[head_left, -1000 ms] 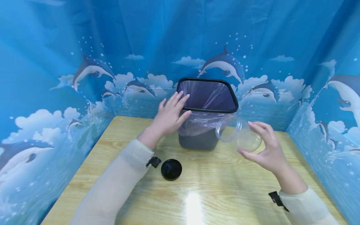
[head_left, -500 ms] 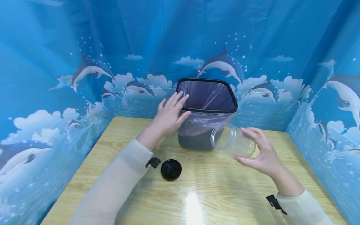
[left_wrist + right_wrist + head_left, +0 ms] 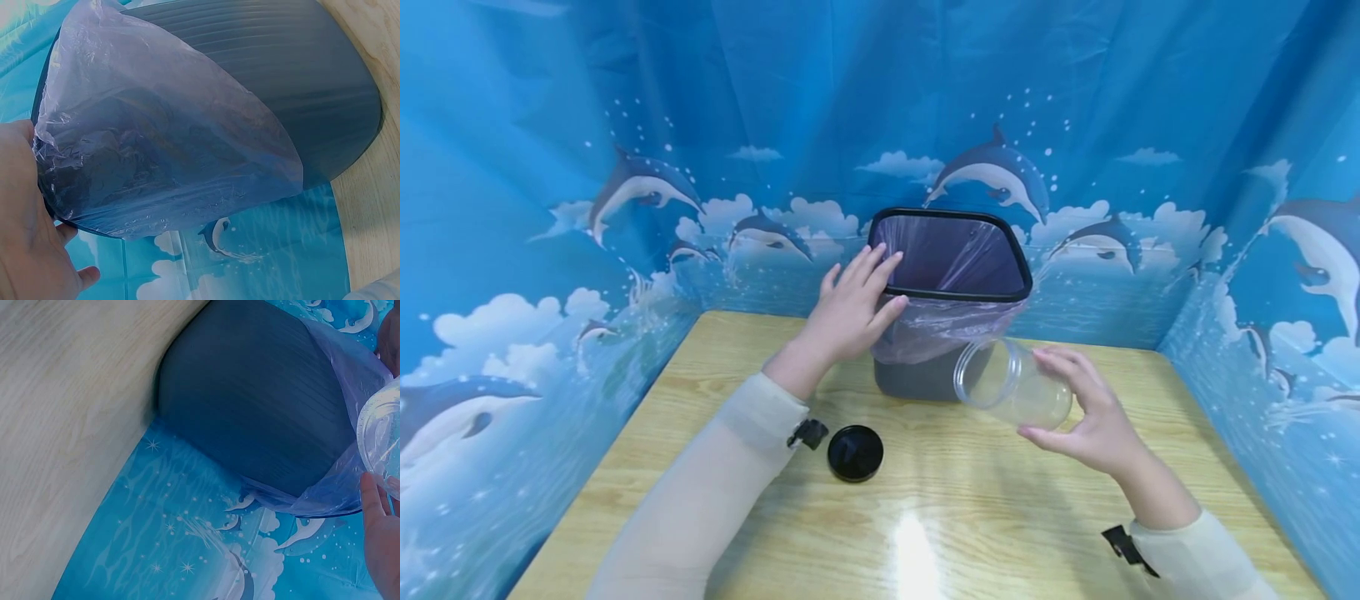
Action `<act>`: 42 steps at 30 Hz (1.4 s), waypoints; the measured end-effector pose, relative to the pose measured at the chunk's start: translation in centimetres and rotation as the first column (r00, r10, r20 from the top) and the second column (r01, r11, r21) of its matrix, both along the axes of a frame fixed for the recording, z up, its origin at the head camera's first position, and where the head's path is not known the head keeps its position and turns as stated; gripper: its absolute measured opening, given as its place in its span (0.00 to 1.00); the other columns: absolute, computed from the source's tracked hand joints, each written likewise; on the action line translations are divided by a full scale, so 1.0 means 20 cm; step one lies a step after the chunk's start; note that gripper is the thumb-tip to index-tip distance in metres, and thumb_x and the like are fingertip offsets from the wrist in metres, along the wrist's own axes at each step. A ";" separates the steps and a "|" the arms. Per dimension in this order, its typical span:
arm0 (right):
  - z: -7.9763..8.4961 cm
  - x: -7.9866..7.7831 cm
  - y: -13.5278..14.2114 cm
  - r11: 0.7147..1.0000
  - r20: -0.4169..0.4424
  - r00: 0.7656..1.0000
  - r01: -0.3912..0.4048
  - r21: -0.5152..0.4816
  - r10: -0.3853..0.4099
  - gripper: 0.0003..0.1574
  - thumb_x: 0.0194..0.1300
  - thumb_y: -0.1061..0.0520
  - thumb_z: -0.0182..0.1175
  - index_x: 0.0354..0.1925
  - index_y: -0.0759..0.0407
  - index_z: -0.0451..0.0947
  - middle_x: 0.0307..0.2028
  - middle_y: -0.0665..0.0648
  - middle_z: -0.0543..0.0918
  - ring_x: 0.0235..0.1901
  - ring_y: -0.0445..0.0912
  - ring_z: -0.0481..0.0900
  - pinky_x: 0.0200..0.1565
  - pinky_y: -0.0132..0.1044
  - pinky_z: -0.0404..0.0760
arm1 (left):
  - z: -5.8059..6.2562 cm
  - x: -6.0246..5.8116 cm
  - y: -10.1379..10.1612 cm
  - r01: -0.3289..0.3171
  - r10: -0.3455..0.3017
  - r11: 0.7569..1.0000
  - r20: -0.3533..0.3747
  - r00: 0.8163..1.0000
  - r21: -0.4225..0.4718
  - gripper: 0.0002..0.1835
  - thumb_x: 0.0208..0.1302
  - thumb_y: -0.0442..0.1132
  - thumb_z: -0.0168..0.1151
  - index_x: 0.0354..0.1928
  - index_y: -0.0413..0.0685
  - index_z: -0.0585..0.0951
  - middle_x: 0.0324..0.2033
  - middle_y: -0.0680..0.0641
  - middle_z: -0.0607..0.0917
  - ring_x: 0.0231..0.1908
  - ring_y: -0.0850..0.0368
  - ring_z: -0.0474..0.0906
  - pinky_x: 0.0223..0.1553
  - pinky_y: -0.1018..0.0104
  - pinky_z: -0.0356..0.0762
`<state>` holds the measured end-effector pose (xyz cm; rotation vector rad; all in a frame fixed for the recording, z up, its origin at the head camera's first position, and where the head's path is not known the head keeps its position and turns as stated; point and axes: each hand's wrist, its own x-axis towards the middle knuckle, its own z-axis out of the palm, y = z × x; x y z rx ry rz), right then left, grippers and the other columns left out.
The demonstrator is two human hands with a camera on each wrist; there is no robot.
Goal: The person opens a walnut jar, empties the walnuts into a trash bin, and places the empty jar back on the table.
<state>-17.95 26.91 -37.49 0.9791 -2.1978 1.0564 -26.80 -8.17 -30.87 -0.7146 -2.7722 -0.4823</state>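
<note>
A clear, wide-mouthed plastic jar [image 3: 1017, 385] is held on its side in my right hand [image 3: 1093, 421], thumb below and fingers above its base end. Its ridged open mouth points left, in front of the dark grey trash can [image 3: 917, 379]. A thin translucent purple bag [image 3: 951, 321] lines the can and folds down over its outside. My left hand [image 3: 853, 312] rests on the left part of the black rim, fingers nearly straight and thumb at the front side. In the left wrist view the left hand [image 3: 31, 219] lies along the bagged rim. The right wrist view cuts off the jar [image 3: 378, 434].
A round black lid [image 3: 855, 453] lies on the wooden table [image 3: 1000, 517], in front of the can and near the left wrist. Blue dolphin-print curtains [image 3: 775, 100] stand behind the table and on both sides. Each sleeve has a black wrist strap [image 3: 1123, 546].
My right hand has brought the jar left and slightly down, closer to the front of the can. My left hand stays on the rim, and the lid keeps its place.
</note>
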 end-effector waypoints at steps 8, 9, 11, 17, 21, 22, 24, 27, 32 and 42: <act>0.00 0.03 -0.03 0.999 0.090 0.995 0.037 0.030 -0.039 0.64 0.26 0.67 0.85 0.67 0.64 0.70 0.61 0.58 0.72 0.59 0.38 0.71 0.63 0.28 0.66 | 0.01 0.00 0.00 -0.008 0.008 1.000 0.003 1.000 -0.003 0.38 0.75 0.68 0.30 0.81 0.65 0.44 0.80 0.52 0.41 0.78 0.54 0.30 0.73 0.37 0.34; 0.00 0.04 -0.03 0.999 0.095 0.995 0.036 0.032 -0.039 0.64 0.27 0.66 0.85 0.67 0.64 0.70 0.61 0.59 0.72 0.59 0.38 0.71 0.63 0.29 0.66 | 0.01 0.00 0.00 -0.010 0.010 1.000 0.001 1.000 -0.006 0.38 0.75 0.68 0.30 0.81 0.65 0.44 0.80 0.52 0.41 0.78 0.54 0.30 0.73 0.37 0.34; -0.01 0.04 -0.03 0.999 0.101 0.994 0.033 0.033 -0.037 0.64 0.28 0.65 0.84 0.67 0.63 0.70 0.61 0.58 0.73 0.59 0.38 0.71 0.63 0.29 0.66 | 0.00 0.00 0.00 -0.014 0.014 1.000 -0.001 1.000 -0.011 0.38 0.75 0.69 0.30 0.81 0.65 0.44 0.80 0.52 0.41 0.78 0.54 0.31 0.73 0.37 0.34; -0.04 0.03 -0.03 1.000 0.055 0.998 -0.008 0.015 0.007 0.63 0.29 0.64 0.83 0.67 0.64 0.70 0.60 0.59 0.74 0.59 0.40 0.72 0.63 0.28 0.66 | 0.00 -0.01 0.00 -0.017 0.017 1.000 -0.013 1.000 -0.019 0.38 0.74 0.69 0.29 0.80 0.66 0.43 0.80 0.53 0.40 0.78 0.55 0.31 0.73 0.37 0.35; -0.05 0.03 -0.03 1.000 0.062 0.998 -0.014 0.017 0.013 0.63 0.29 0.64 0.83 0.67 0.64 0.70 0.60 0.59 0.74 0.58 0.40 0.73 0.63 0.28 0.67 | 0.00 0.00 0.00 -0.021 0.020 1.000 -0.012 1.000 -0.021 0.38 0.74 0.69 0.28 0.80 0.66 0.43 0.80 0.53 0.40 0.78 0.55 0.31 0.73 0.37 0.35; -0.06 0.03 -0.03 1.000 0.065 0.998 -0.013 0.018 0.012 0.63 0.29 0.64 0.83 0.67 0.64 0.70 0.59 0.59 0.74 0.58 0.40 0.73 0.63 0.28 0.67 | 0.00 0.00 0.00 -0.021 0.021 1.000 -0.011 1.000 -0.020 0.38 0.74 0.70 0.29 0.80 0.67 0.43 0.80 0.53 0.40 0.78 0.55 0.30 0.73 0.37 0.34; -0.06 0.03 -0.03 1.000 0.076 0.997 -0.006 0.021 0.004 0.64 0.28 0.64 0.84 0.67 0.63 0.70 0.60 0.58 0.74 0.58 0.40 0.73 0.64 0.29 0.67 | 0.00 0.00 0.00 -0.022 0.022 1.000 -0.010 1.000 -0.016 0.38 0.74 0.70 0.29 0.80 0.67 0.42 0.80 0.53 0.40 0.78 0.55 0.31 0.73 0.37 0.34; -0.06 0.03 -0.03 1.000 0.077 0.997 -0.006 0.021 0.004 0.64 0.28 0.63 0.84 0.68 0.63 0.70 0.60 0.59 0.74 0.58 0.40 0.73 0.63 0.28 0.67 | 0.00 0.00 0.00 -0.019 0.019 1.000 -0.012 1.000 -0.010 0.38 0.74 0.70 0.30 0.80 0.67 0.42 0.80 0.53 0.40 0.78 0.54 0.32 0.72 0.36 0.34; -0.07 0.04 -0.04 1.000 0.065 0.998 -0.016 0.018 0.014 0.64 0.28 0.63 0.84 0.67 0.63 0.71 0.59 0.59 0.74 0.58 0.41 0.73 0.63 0.28 0.67 | 0.01 0.01 -0.01 -0.018 0.018 1.000 -0.006 1.000 -0.012 0.38 0.74 0.70 0.29 0.80 0.68 0.41 0.80 0.53 0.39 0.78 0.56 0.31 0.72 0.37 0.33; -0.08 0.05 -0.04 1.000 0.095 0.996 -0.004 0.029 0.001 0.64 0.28 0.62 0.85 0.67 0.62 0.71 0.59 0.58 0.74 0.58 0.41 0.72 0.63 0.29 0.67 | 0.01 0.02 -0.01 -0.019 0.019 1.000 -0.004 1.000 -0.024 0.39 0.73 0.71 0.30 0.80 0.69 0.40 0.80 0.53 0.38 0.78 0.56 0.31 0.72 0.37 0.30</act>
